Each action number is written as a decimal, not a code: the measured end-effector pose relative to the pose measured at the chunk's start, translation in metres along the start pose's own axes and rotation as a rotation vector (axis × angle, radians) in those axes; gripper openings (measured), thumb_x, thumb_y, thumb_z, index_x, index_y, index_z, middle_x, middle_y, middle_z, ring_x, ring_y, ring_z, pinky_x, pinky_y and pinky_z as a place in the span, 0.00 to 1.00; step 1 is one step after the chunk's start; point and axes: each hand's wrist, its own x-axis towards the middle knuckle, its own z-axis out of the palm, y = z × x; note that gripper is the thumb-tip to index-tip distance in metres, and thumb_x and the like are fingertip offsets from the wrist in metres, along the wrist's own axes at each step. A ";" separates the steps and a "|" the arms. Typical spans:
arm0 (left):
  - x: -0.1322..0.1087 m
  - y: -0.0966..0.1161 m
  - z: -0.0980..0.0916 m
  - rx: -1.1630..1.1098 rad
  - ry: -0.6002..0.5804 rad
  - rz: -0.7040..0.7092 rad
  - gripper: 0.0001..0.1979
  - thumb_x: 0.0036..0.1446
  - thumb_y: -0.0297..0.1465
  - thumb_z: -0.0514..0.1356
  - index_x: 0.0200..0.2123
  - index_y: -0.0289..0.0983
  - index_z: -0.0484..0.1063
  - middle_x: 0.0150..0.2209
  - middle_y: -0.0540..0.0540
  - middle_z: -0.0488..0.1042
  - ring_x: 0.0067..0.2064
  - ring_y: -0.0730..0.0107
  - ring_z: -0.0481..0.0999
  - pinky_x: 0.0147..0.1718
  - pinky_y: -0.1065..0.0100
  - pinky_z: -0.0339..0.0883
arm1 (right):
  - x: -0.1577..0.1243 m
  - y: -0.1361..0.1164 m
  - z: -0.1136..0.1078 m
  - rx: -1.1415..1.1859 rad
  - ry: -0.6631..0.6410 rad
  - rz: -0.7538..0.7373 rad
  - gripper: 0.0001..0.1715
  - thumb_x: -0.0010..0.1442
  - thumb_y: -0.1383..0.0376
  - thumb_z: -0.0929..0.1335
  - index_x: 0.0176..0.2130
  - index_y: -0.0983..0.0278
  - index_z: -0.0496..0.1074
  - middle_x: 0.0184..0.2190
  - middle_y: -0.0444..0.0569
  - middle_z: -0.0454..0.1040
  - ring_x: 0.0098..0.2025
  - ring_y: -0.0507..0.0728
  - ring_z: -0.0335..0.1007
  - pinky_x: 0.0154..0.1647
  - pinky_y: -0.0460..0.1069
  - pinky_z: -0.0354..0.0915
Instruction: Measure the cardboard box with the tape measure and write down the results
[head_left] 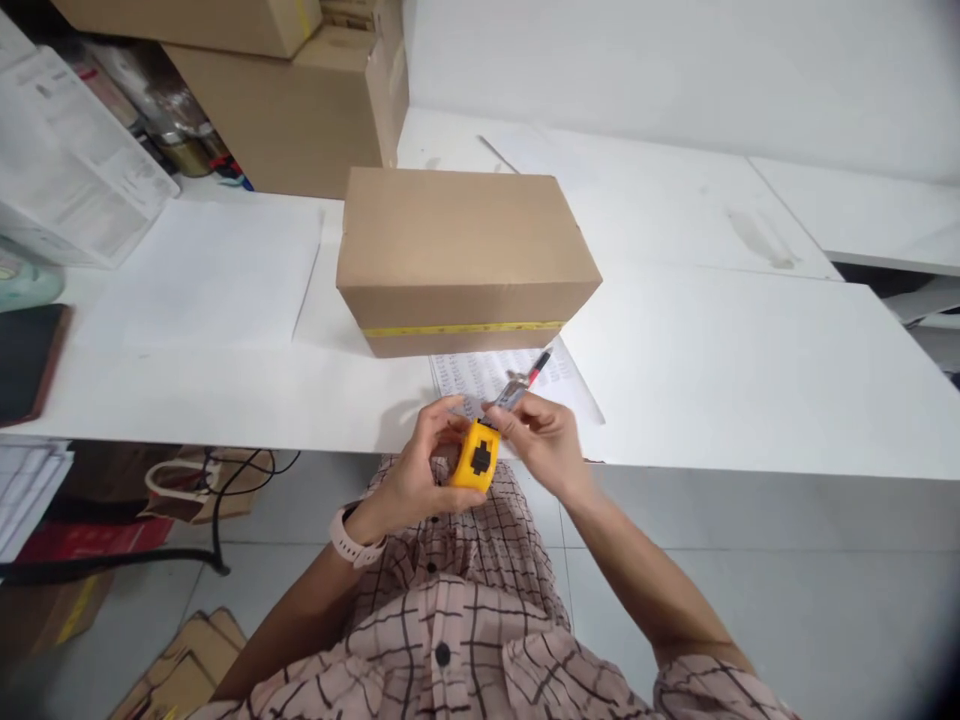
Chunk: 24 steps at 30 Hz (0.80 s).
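Observation:
A yellow tape measure (475, 455) with a black piece on its side is held in my left hand (420, 465), just past the table's front edge. My right hand (544, 440) pinches at the mouth of the tape measure, its thumb and finger closed there. Just beyond those fingers shows a grey, metallic-looking piece (511, 392); I cannot tell what it is. A red and black pen (540, 366) lies by it on a printed sheet (574, 385). Behind stands a closed cardboard box (465, 230) with yellow tape along its near side, partly over the sheet.
Larger cardboard boxes (300, 110) are stacked at the back left. White paper (217, 270) lies left of the closed box, with a dark flat object (30, 360) at the left edge. Below on the left are a bag (180, 485) and flattened cardboard (184, 670).

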 end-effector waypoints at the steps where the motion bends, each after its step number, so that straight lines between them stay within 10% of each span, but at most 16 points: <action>1: 0.000 0.000 0.001 -0.019 0.000 0.000 0.49 0.46 0.31 0.76 0.66 0.49 0.54 0.53 0.43 0.69 0.53 0.55 0.75 0.55 0.53 0.68 | -0.005 0.005 0.002 -0.022 -0.003 -0.005 0.25 0.59 0.47 0.72 0.19 0.57 0.68 0.21 0.43 0.70 0.25 0.55 0.66 0.27 0.53 0.66; 6: -0.001 0.020 -0.003 0.010 0.065 0.058 0.42 0.49 0.34 0.74 0.64 0.49 0.58 0.55 0.43 0.67 0.51 0.56 0.76 0.49 0.57 0.74 | 0.003 0.020 -0.022 -0.242 0.186 0.042 0.25 0.65 0.45 0.64 0.25 0.57 0.70 0.25 0.46 0.73 0.29 0.58 0.68 0.32 0.54 0.64; 14: 0.079 0.127 -0.045 0.870 0.474 1.011 0.31 0.59 0.42 0.68 0.61 0.44 0.60 0.58 0.48 0.63 0.58 0.58 0.70 0.50 0.55 0.75 | 0.039 0.041 -0.032 -0.901 0.123 0.157 0.35 0.64 0.40 0.61 0.58 0.61 0.65 0.35 0.53 0.78 0.38 0.65 0.73 0.34 0.53 0.59; 24: 0.173 0.140 -0.069 1.408 0.256 0.658 0.20 0.67 0.34 0.55 0.60 0.38 0.65 0.62 0.44 0.69 0.63 0.51 0.66 0.62 0.42 0.63 | 0.039 0.047 -0.045 -0.903 0.033 -0.001 0.22 0.63 0.65 0.59 0.52 0.66 0.73 0.29 0.53 0.76 0.25 0.56 0.66 0.30 0.52 0.58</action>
